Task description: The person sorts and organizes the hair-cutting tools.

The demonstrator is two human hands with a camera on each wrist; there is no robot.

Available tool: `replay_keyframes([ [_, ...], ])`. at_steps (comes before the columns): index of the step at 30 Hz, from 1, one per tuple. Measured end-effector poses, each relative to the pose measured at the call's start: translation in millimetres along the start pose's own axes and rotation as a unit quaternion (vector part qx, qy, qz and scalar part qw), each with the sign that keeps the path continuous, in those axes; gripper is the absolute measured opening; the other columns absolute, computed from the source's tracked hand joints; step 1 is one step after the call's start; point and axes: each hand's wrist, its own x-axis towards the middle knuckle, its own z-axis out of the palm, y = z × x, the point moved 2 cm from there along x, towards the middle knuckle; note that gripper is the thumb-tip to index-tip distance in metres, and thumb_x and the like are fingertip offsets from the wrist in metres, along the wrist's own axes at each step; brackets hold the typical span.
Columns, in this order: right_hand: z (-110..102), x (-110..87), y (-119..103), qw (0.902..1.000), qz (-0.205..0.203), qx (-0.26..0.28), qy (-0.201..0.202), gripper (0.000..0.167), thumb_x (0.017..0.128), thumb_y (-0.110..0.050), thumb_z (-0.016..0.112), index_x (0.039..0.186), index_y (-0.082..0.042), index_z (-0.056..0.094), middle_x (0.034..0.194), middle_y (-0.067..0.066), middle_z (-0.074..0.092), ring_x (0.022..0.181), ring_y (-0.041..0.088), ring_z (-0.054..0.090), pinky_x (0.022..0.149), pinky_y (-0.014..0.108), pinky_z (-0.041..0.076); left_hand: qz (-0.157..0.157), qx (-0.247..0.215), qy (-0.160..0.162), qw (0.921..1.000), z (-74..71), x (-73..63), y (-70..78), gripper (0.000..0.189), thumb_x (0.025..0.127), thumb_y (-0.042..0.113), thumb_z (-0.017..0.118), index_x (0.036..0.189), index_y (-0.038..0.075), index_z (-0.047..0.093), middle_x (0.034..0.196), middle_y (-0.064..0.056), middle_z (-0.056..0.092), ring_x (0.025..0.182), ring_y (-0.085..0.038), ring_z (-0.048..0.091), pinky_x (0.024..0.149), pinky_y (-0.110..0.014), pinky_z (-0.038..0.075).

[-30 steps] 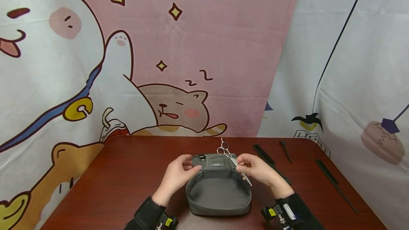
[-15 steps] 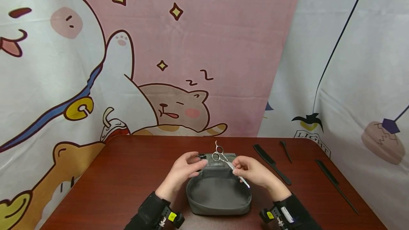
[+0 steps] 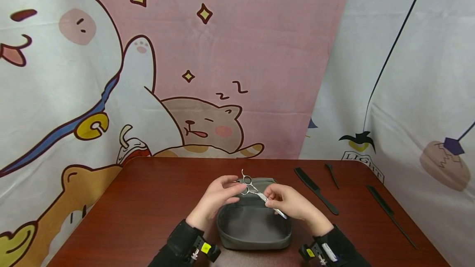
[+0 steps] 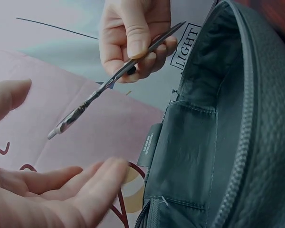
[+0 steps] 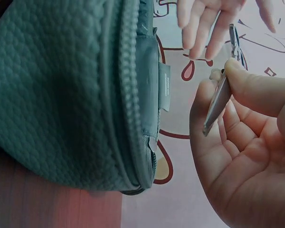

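Silver scissors (image 3: 261, 195) slant above the open pouch, finger rings up and toward the left, blades down to the right. My right hand (image 3: 293, 203) pinches them around the blades near the pivot, between thumb and curled fingers, as the right wrist view also shows the blade (image 5: 217, 104). My left hand (image 3: 219, 197) reaches up beside the finger rings. In the left wrist view its fingers are spread, with a gap between them and the scissors (image 4: 99, 91). Below both hands stands the dark grey zippered pouch (image 3: 254, 243), its lid folded back.
To the right on the red-brown table (image 3: 156, 213) lie a dark wide comb (image 3: 315, 190), a small dark thin tool (image 3: 331, 175) and a long thin-tailed comb (image 3: 389, 213). A cartoon-printed cloth (image 3: 274, 52) hangs behind the table.
My right hand has brought the scissors left and slightly down. My left hand has risen off the pouch's edge and shifted right toward the finger rings.
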Motion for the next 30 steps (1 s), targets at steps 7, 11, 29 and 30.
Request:
replay_keyframes([
  [7, 3.7, 1.6, -2.0, 0.9998, -0.007, -0.018, 0.0, 0.01, 0.093, -0.006, 0.067, 0.101, -0.003, 0.063, 0.083, 0.003, 0.059, 0.068, 0.026, 0.062, 0.059, 0.032, 0.053, 0.009, -0.004, -0.017, 0.9998, 1.3, 3.2, 0.5, 0.058, 0.089, 0.014, 0.074, 0.13, -0.018, 0.049, 0.107, -0.019, 0.067, 0.091, -0.029, 0.071, 0.079, -0.038, 0.056],
  [11, 5.0, 1.6, -3.5, 0.9996, -0.006, -0.028, 0.0, 0.008, 0.093, -0.007, 0.068, 0.1, -0.007, 0.064, 0.083, 0.001, 0.059, 0.071, 0.032, 0.062, 0.059, 0.032, 0.054, 0.014, -0.003, -0.019, 0.9997, 1.1, 5.2, -1.3, 0.041, 0.088, 0.008, 0.073, 0.118, -0.017, 0.059, 0.097, -0.016, 0.07, 0.083, -0.021, 0.071, 0.075, -0.039, 0.057],
  [29, 5.5, 2.5, -4.1, 0.9975, -0.017, -0.068, 0.008, 0.009, 0.091, -0.004, 0.069, 0.097, -0.011, 0.067, 0.081, -0.003, 0.059, 0.069, 0.024, 0.061, 0.058, 0.028, 0.052, 0.015, 0.003, -0.008, 0.9999, 1.2, 2.9, -8.6, 0.012, 0.085, -0.002, 0.073, 0.088, -0.011, 0.065, 0.093, -0.016, 0.072, 0.072, -0.016, 0.07, 0.067, -0.039, 0.058],
  [30, 5.7, 2.4, -4.6, 0.9975, -0.017, -0.068, 0.009, 0.009, 0.091, -0.004, 0.069, 0.097, -0.011, 0.067, 0.081, -0.003, 0.059, 0.069, 0.023, 0.061, 0.058, 0.028, 0.052, 0.016, 0.003, -0.006, 0.9998, 1.1, 2.7, -8.6, 0.013, 0.085, -0.001, 0.073, 0.088, -0.011, 0.065, 0.094, -0.016, 0.072, 0.072, -0.016, 0.069, 0.067, -0.039, 0.058],
])
